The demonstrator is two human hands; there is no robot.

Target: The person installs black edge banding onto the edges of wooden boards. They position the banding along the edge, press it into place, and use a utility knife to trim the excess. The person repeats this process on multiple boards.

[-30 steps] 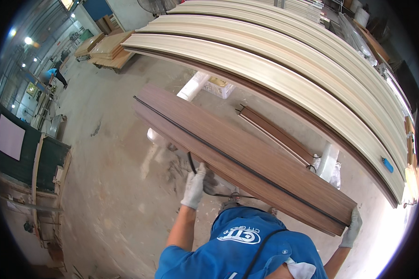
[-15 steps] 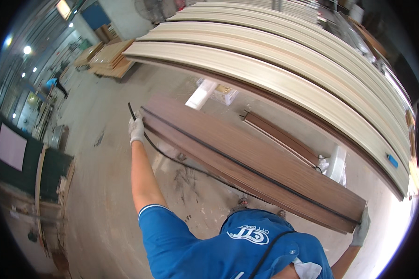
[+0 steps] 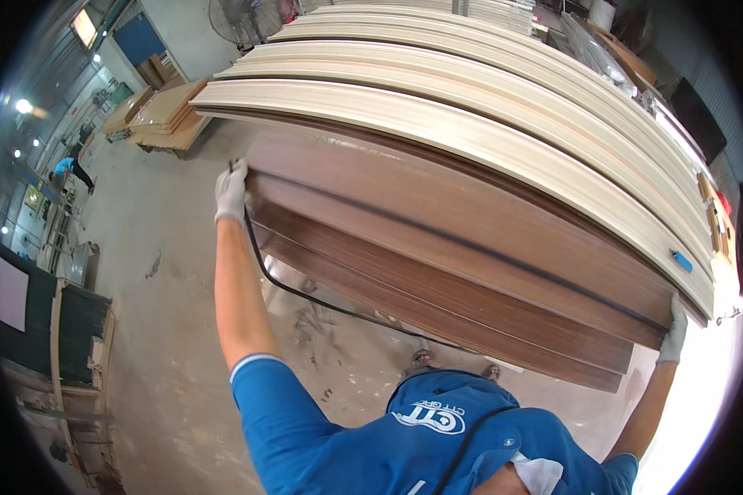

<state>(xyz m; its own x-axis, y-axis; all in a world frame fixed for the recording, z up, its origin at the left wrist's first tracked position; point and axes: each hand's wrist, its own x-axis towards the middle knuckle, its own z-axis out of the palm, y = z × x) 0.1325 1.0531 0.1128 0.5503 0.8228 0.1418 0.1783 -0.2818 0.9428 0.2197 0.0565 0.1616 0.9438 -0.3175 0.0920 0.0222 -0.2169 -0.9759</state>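
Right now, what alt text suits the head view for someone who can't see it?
A long brown board with a dark lengthwise line spans between the gloved left hand and right hand, one at each end; a loose black strip trails from the left. Long pale boards lie beyond, and a person in blue bends at far left.

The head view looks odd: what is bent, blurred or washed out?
Head view: the pale panels bow under the wide lens, and black fills the corners; head view: the brown board looks soft, perhaps motion-blurred, toward the left hand; head view: beside the right hand, glare burns out to white.
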